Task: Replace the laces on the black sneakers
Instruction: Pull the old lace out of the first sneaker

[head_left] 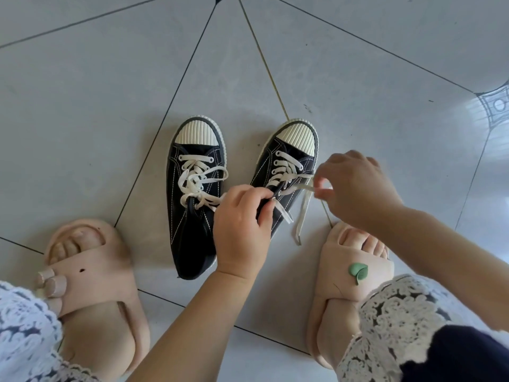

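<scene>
Underfoot: smooth grey floor point(82, 119) tiles, dark grout lines.
Left-side sneaker point(192, 216): black canvas, ribbed cream toe cap, standing on the floor.
Right-side sneaker point(289, 150): matching, just beside it.
Lace point(301, 213): flat, cream, ends trailing loose from the right-side sneaker.
Left hand point(242, 224): fingers curled, pinching the lace near a top eyelet.
Right hand point(355, 186): pinching the other strand.

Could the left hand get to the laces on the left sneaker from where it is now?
Probably yes: the left hand is right beside the left sneaker, whose laces lie uncovered with nothing between. It would first have to drop the right sneaker's lace it pinches.
</scene>
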The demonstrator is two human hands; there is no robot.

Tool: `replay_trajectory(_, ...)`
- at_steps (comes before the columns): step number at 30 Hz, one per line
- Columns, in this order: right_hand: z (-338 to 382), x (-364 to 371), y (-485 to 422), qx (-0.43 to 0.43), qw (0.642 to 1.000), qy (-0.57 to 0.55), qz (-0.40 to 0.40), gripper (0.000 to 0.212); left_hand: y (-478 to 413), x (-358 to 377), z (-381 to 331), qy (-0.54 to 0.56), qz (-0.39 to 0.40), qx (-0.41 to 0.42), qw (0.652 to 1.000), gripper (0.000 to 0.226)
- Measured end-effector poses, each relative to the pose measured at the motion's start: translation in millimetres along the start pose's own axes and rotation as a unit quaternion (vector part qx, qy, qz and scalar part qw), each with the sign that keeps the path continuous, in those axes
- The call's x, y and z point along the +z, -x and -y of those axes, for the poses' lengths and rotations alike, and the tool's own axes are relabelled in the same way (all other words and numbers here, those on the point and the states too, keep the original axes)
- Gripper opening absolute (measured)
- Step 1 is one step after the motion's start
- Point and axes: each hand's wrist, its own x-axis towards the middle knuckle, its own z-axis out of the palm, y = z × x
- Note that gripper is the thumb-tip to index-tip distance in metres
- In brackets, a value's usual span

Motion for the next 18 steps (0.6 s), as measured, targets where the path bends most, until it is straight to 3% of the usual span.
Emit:
replay_trajectory(4, 20.4, 6.7, 1.5, -0.018, 0.992, -0.126, 0.009, 0.027, 4.8, -7.6, 0.4, 0.045, 0.007, -0.077, 0.996, 0.027)
replay_trajectory(9, 37.3, 18.2, 6.5, -0.021, 0.995, -0.057, -0.077, 0.03, 3.3, -17.1, 7.0, 0.025, 0.025, -0.117, 0.993, 0.025)
replay_trajectory(13, 39.5, 24.3, 8.1, -0.025, 0.994, -0.025, -0.102, 0.014, 1.0, -12.4, 5.8, 0.015, 0.054, -0.107, 0.993, 0.011)
replay_trajectory(18, 36.3, 22.1, 7.9, -0.036, 0.992, -0.056, -0.108, 0.004, 0.2, -8.8, 5.5, 0.014, 0.024, -0.109, 0.994, 0.008)
